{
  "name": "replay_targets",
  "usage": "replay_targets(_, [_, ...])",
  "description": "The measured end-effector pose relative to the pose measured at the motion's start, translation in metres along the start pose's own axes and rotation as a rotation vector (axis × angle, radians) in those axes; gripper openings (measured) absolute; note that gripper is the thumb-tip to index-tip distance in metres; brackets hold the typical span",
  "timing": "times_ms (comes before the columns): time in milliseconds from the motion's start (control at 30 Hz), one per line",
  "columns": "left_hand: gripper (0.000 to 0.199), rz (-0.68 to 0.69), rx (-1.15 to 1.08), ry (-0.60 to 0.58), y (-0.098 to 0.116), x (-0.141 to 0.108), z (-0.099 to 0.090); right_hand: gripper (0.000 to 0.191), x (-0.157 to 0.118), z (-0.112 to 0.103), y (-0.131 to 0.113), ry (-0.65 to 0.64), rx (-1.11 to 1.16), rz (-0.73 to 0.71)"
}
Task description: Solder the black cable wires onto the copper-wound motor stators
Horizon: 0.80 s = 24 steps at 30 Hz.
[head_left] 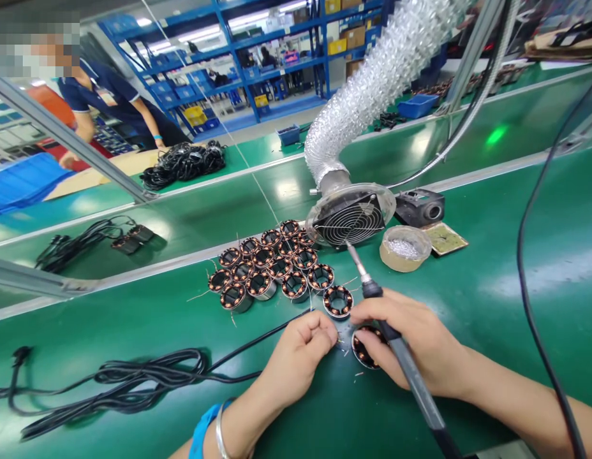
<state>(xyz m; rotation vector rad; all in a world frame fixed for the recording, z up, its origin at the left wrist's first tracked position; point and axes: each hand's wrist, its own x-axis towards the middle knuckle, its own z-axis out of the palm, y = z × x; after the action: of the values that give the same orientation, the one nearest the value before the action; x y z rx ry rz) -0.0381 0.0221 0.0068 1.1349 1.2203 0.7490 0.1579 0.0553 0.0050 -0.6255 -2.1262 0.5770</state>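
Copper-wound ring is sitting on the green table, partly hidden by the right hand, whose thumb and forefinger are parting around it and touching it. The same hand is gripping a soldering iron, its metal tip pointing up toward the round fan guard. The left hand is pinching thumb and forefinger together just beside the ring; fine wire ends are showing at the fingertips, though whether they are being held is unclear. Beyond the hands, similar rings are standing in a cluster; a looped black cord is lying to the left.
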Motion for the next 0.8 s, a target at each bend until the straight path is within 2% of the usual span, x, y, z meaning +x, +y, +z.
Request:
replay_targets(133, [0.02, -0.033, -0.013, 0.039, -0.002, -0.001, 0.001, 0.026, -0.001, 0.002, 0.006, -0.045, -0.035, 0.011])
replay_targets(300, [0.022, -0.049, -0.094, 0.061, -0.01, -0.005, 0.0, 0.021, 0.009, 0.015, 0.012, -0.072, 0.098, -0.092])
replay_targets(467, [0.025, -0.039, -0.057, 0.119, -0.012, -0.009, 0.001, 0.022, 0.018, 0.011, 0.011, -0.147, 0.073, -0.116])
replay_targets(633, [0.022, -0.033, -0.007, 0.174, -0.011, -0.01, 0.005, 0.024, 0.007, -0.001, 0.007, -0.066, 0.049, -0.08])
replay_targets(800, [0.021, -0.026, 0.0, 0.203, -0.011, -0.014, 0.008, 0.039, -0.012, -0.015, -0.011, 0.058, 0.092, 0.074])
